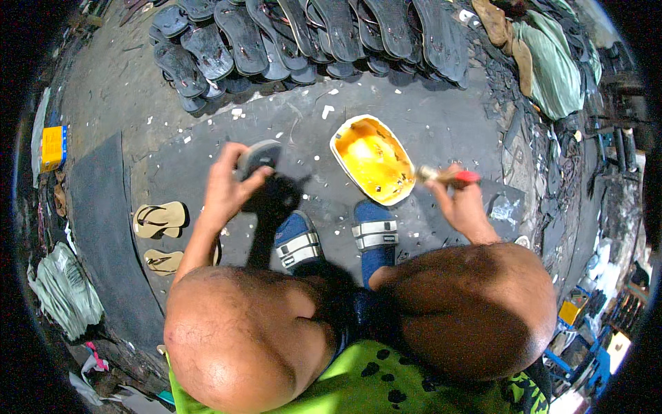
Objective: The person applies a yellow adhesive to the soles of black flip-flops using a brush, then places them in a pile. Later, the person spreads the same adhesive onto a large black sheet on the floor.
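Observation:
My left hand (pixel 231 181) is closed around a dark grey sandal sole (pixel 261 157), held raised and seen at a slant. My right hand (pixel 460 205) grips a paintbrush (pixel 448 177) with a red handle end; its bristles lie at the right rim of a white-edged tub (pixel 338 153). Thick yellow paste (pixel 376 155) coats the inside of the tub, which stands on the ground between my hands. The brush is slightly blurred, and I cannot tell whether its bristles touch the rim.
Rows of black flip-flops (pixel 241 38) line the far side. Two tan flip-flops (pixel 160 219) lie left of my left forearm. My feet in blue-and-white slides (pixel 376 234) are close to the tub. Crumpled greenish sacks (pixel 552 65) and rubber scraps lie at the right.

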